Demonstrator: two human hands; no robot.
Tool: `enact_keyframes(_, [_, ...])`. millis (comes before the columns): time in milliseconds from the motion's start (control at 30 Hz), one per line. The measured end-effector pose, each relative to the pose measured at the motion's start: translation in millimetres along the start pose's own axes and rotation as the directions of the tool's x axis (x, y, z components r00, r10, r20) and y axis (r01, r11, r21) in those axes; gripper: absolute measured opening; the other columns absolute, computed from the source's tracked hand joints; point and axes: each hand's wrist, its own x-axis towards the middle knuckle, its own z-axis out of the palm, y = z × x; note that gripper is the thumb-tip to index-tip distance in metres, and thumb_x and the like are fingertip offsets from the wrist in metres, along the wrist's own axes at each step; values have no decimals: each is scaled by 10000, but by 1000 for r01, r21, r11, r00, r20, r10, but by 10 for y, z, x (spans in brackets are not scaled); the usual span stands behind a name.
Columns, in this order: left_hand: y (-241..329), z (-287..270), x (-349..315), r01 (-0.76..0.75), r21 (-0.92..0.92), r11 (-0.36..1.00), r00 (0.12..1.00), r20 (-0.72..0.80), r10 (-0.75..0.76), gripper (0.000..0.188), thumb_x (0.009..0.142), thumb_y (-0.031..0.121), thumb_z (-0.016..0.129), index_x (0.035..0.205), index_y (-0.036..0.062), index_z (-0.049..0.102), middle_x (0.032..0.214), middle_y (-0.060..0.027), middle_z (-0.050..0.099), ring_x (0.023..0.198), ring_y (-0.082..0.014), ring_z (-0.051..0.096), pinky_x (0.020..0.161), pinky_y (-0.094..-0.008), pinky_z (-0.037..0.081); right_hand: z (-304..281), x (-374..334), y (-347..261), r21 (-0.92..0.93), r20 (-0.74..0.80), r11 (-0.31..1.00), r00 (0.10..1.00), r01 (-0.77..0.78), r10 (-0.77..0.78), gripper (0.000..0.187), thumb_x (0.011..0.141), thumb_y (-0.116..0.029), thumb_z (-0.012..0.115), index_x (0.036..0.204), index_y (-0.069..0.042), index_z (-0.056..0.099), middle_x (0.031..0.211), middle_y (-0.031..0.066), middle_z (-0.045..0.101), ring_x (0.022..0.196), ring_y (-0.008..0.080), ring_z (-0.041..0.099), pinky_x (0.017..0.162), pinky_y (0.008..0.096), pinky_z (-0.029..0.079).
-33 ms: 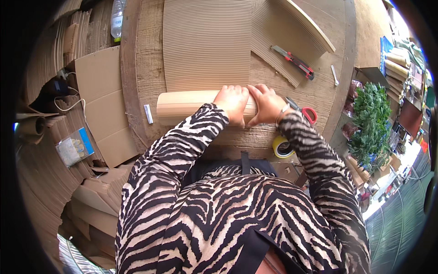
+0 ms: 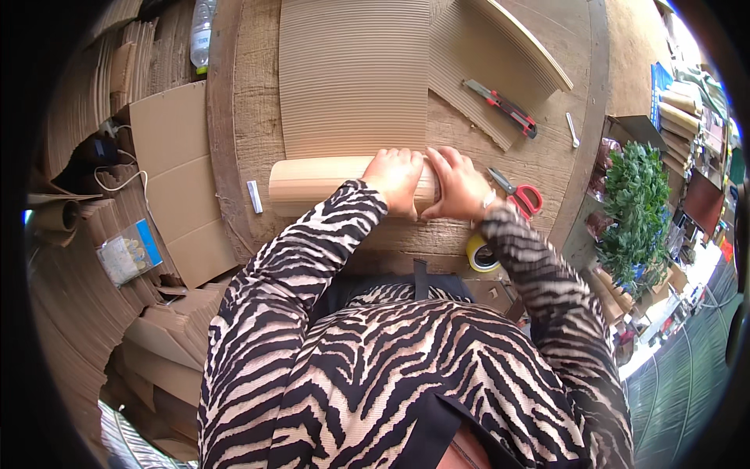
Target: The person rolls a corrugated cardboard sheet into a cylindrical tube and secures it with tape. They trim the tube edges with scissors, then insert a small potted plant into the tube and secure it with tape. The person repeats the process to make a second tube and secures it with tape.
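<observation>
A roll of corrugated cardboard (image 2: 312, 184) lies crosswise near the front of the wooden table. Its flat ribbed sheet (image 2: 355, 78) stretches away behind it. My left hand (image 2: 397, 181) is wrapped over the roll right of its middle, fingers together on top. At the roll's right end, my right hand (image 2: 457, 185) grips with the thumb near the left hand and the fingers curved over the far side. Red-handled scissors (image 2: 528, 201) lie just right of my right wrist. A roll of yellow tape (image 2: 478, 252) sits below that wrist, partly covered by the sleeve.
A red and black utility knife (image 2: 504, 109) rests on a second corrugated piece (image 2: 508, 59) at the back right. Small white objects lie at the left (image 2: 255, 197) and right (image 2: 573, 130) table edges. Stacked cardboard (image 2: 176, 180) and a plastic bottle (image 2: 201, 35) are left; green foliage (image 2: 637, 211) is right.
My right forearm and wrist have shifted slightly, so more of the scissors shows. Both hands stay on the cardboard roll, which has barely moved.
</observation>
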Motion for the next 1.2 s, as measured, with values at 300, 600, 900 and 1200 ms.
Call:
enact_keyframes(300, [-3,-9,44,-29,-35,999,999,-18,29,833,519,407,883,1148,-30,556,1142,-195,625,1116,-329,594,990,-417,449,653,-366,-6,-382,-339,924,933,-16,-124,698,773,-114,648,1430,-209,430,1453,195,329,1276,523,347,977,500,511])
enact_keyframes(600, [-181,-321,375,9,-65,998,962,272,9,853,497,516,894,1099,-6,592,1073,-186,685,1035,-323,658,904,-402,520,264,-128,-39,-188,-263,982,964,-14,-37,690,759,-153,682,1411,-164,454,1395,214,409,1191,493,445,878,492,554])
enact_keyframes(900, [-404,-548,679,81,-267,960,905,423,41,1060,529,512,900,1322,-42,468,1304,-228,565,1203,-361,559,985,-431,466,-238,211,-19,-115,17,989,996,-88,91,880,610,-169,787,1413,-110,433,1320,221,477,1060,466,547,915,486,520])
enact_keyframes(1200, [-132,-83,63,23,234,972,962,-270,42,1142,622,450,862,1458,-65,281,1431,-242,418,1359,-392,378,1155,-499,249,-540,780,179,-9,359,990,924,-140,134,1082,450,-332,928,1388,-86,447,1259,206,523,1153,377,567,974,407,502])
